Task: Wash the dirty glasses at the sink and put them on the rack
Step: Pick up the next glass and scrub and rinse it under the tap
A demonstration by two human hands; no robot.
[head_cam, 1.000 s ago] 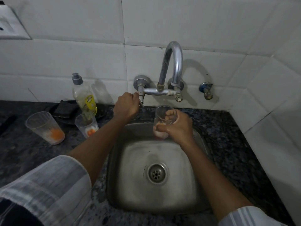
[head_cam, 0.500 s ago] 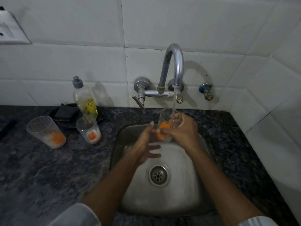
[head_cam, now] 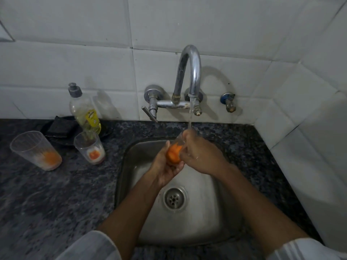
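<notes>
1. Both hands are closed around one clear drinking glass with orange residue (head_cam: 174,154) over the middle of the basin: the left hand (head_cam: 165,168) cups its base and lower side from below, and the right hand (head_cam: 199,156) wraps its upper part and rim from the right, so the glass lies between the two palms, tilted rather than upright.
2. A thin stream of water (head_cam: 190,117) falls from the curved chrome wall tap (head_cam: 189,72) onto the right hand's fingers (head_cam: 188,136) at the glass's rim; whether it runs inside the glass I cannot tell.
3. Below the hands is the square stainless steel sink (head_cam: 216,212), its round drain (head_cam: 175,198) open.
4. Progress, as I judge it: early. This first glass is only being rinsed, orange still showing in it.
5. Left to do: a tall clear ribbed tumbler with orange dregs (head_cam: 36,150) and a shorter clear tumbler with orange dregs (head_cam: 89,147) stand unwashed on the dark speckled stone table (head_cam: 56,194), well left of the hands, near the yellow dish-soap bottle with grey cap (head_cam: 84,111).
6. No rack is in view.
</notes>
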